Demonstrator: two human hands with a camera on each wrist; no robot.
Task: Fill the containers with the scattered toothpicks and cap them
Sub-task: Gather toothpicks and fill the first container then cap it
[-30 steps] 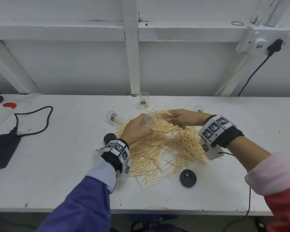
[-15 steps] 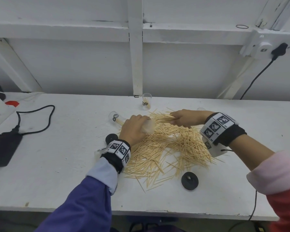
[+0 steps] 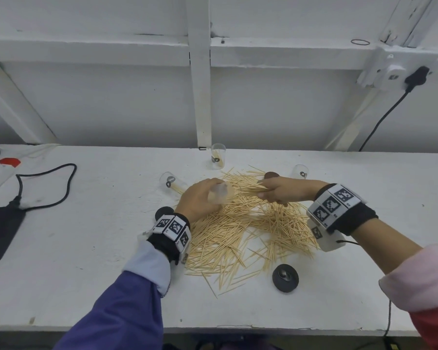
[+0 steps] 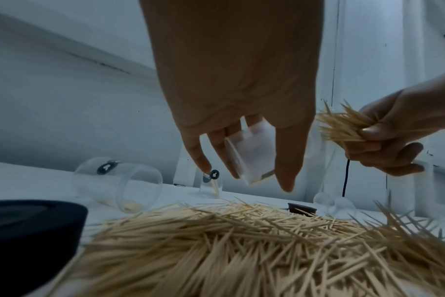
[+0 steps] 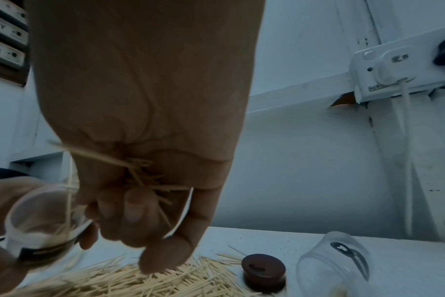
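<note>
A wide heap of toothpicks [image 3: 248, 226] covers the middle of the white table [image 3: 86, 223]. My left hand [image 3: 200, 198] grips a clear container [image 3: 220, 194] [image 4: 251, 154] [image 5: 38, 219], tipped with its mouth toward the right. My right hand [image 3: 281, 190] grips a bundle of toothpicks [image 4: 340, 124] [image 5: 145, 176] just right of that mouth. Another clear container [image 3: 218, 155] stands upright at the back, one [image 3: 172, 181] lies on its side at the left, and a third [image 3: 300, 171] [image 5: 335, 261] lies at the right.
Black caps lie at the front right [image 3: 285, 277] and beside my left wrist [image 3: 163, 213]; a dark brown cap [image 3: 271, 175] [image 5: 264, 269] sits behind my right hand. A black power adapter [image 3: 0, 228] with its cable lies at the table's left. A wall runs behind.
My right hand has closed round a bundle of toothpicks and lifted it off the heap toward the container's mouth. My left hand holds the container in about the same spot.
</note>
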